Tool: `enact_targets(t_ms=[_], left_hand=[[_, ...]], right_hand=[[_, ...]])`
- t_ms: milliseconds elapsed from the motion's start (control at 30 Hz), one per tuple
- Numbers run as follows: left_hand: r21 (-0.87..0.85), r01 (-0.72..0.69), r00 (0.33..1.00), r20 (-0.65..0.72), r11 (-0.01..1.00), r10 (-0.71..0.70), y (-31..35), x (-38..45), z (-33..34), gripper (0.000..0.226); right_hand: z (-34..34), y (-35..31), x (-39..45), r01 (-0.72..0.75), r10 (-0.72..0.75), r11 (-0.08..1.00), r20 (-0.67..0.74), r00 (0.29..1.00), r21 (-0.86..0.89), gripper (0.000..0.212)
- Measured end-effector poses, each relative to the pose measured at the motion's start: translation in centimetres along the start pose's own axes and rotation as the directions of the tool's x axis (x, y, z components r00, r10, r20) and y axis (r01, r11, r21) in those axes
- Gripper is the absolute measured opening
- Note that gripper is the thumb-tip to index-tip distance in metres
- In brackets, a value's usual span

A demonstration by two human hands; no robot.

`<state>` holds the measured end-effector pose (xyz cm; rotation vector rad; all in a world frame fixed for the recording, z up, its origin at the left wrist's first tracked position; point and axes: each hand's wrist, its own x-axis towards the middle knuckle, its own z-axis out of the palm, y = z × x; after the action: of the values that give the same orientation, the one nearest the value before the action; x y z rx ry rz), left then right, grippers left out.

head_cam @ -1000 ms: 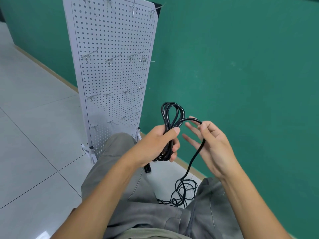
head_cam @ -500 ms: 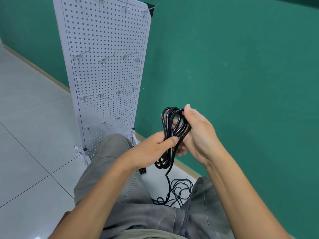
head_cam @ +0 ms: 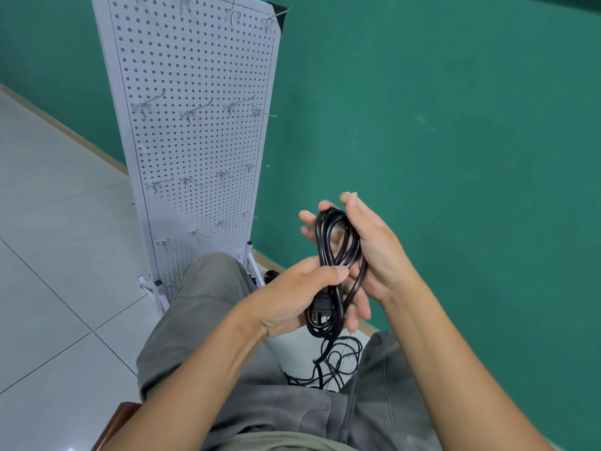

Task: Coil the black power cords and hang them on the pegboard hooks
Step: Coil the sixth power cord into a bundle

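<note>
The coiling step is in hand, and by the look of it not finished. The left hand (head_cam: 292, 297) grips the lower part of a bundle of the black power cord (head_cam: 336, 252), thumb laid across the strands, with the plug (head_cam: 320, 312) lying against its palm. The right hand (head_cam: 364, 249) stands just to the right of the bundle, its fingers fairly straight and cupped behind the upper loop, steadying it and laying the strand in; I judge it to be guiding rather than clenching, though the loop hides part of the fingers, so the hold there is not certain.

Below the bundle a tail of cord drops to a loose tangle (head_cam: 335, 362) on the floor (head_cam: 65, 255), between the person's knees. So there is slack left to gather.

The pegboard (head_cam: 195, 141) stands up and to the left of the bundle, well apart from it, leaning near the green wall (head_cam: 455, 125), its metal hooks (head_cam: 192, 112) all bare as far as can be seen.

The next move probably calls for the right hand to draw up another length from the tangle and lay it as one more loop into the left hand's grip, which must hold firm so the bundle does not spring apart. Only once the tail is taken up does a reach to a hook make sense
</note>
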<state>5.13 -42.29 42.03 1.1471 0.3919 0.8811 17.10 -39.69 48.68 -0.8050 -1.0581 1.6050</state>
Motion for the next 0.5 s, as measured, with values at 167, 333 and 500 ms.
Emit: enact_targets(t_ms=[167,333,500], left_hand=[[-0.132,0.001,0.995,-0.096,0.991,-0.014,-0.4,0.3,0.3,0.020],[-0.223,0.042,0.999,-0.019,0.974,-0.048,-1.1,0.4,-0.1,0.022],[-0.248,0.014,1.000,-0.011,0.969,-0.017,-0.9,0.0,0.4,0.025]], right_hand=[[-0.3,-0.5,0.8,0.024,-0.048,0.981,-0.121,0.992,-0.193,0.017],[0.2,-0.7,1.1,0.081,-0.115,0.939,-0.083,0.990,-0.334,0.014],[0.4,-0.9,1.3,0.092,-0.102,0.973,-0.038,0.994,-0.211,0.017]])
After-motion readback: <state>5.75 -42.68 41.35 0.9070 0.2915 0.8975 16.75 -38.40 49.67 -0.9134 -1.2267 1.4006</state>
